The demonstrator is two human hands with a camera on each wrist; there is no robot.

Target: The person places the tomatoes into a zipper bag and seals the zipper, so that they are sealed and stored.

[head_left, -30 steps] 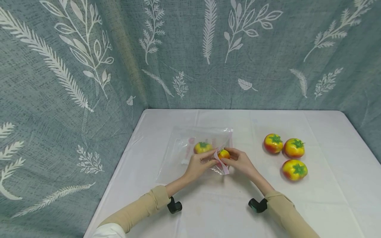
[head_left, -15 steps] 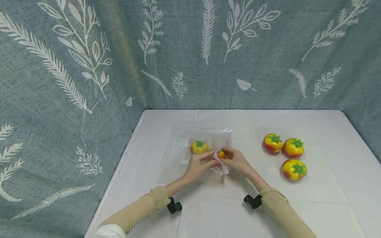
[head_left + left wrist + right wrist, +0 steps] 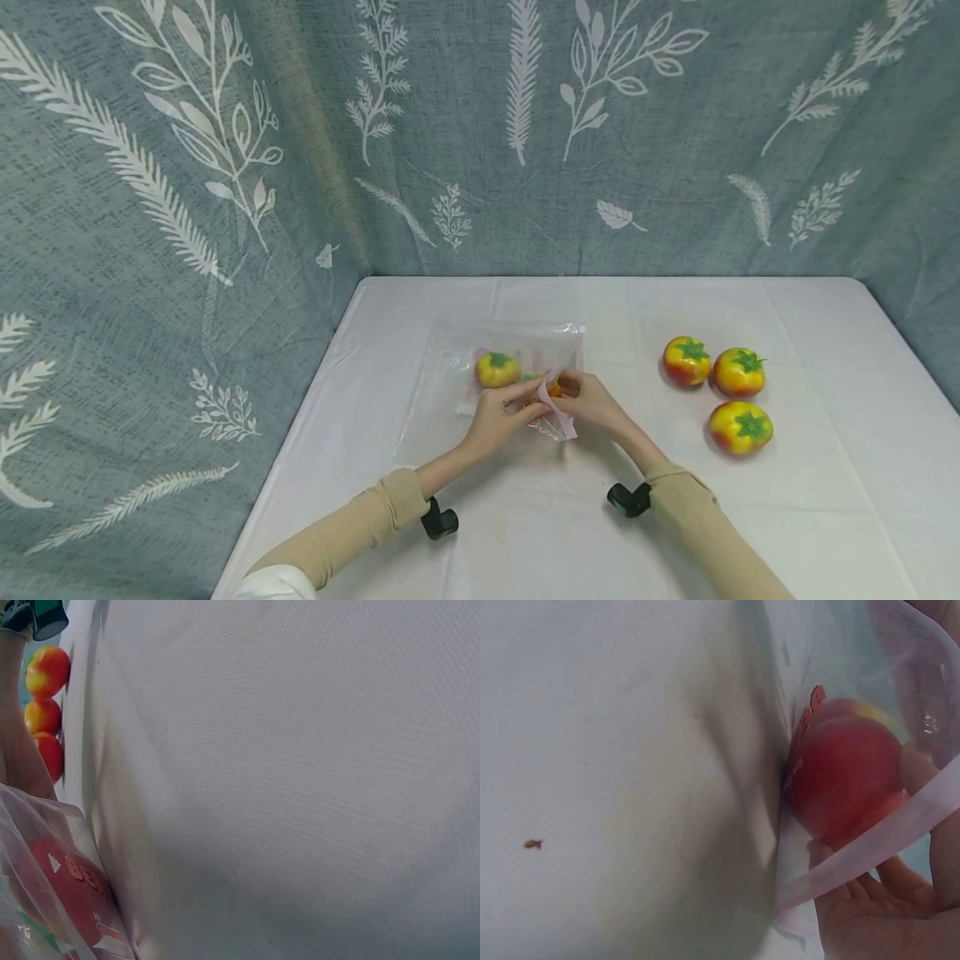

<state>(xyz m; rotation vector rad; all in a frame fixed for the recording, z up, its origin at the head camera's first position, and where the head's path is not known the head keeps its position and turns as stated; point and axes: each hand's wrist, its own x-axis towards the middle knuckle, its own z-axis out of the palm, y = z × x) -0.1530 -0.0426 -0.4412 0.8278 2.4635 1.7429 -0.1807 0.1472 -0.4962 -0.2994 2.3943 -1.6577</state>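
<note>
A clear zip bag (image 3: 431, 417) with a pinkish mouth strip lies on the white table. My left hand (image 3: 497, 418) pinches the near side of its mouth and keeps it raised. Inside the bag rests one yellow-red tomato (image 3: 497, 371), its green star-shaped top facing up. My right hand (image 3: 597, 404) reaches into the mouth, gripping a second tomato (image 3: 844, 780) between thumb and fingers. From the head view, the hand and strip cover most of that second tomato. In the left wrist view, red fruit (image 3: 64, 889) shows through the printed plastic.
Three more tomatoes stand grouped to the right: one at the back left (image 3: 686, 361), one beside it (image 3: 739, 372), one nearer (image 3: 740, 427). A patterned blue-green curtain (image 3: 480, 233) hangs behind the table (image 3: 817, 517). Each wrist wears a small black camera.
My right hand has moved left, taking the second tomato deeper into the bag. The first tomato has shifted left and slightly back. My left hand stays at the bag's mouth.
</note>
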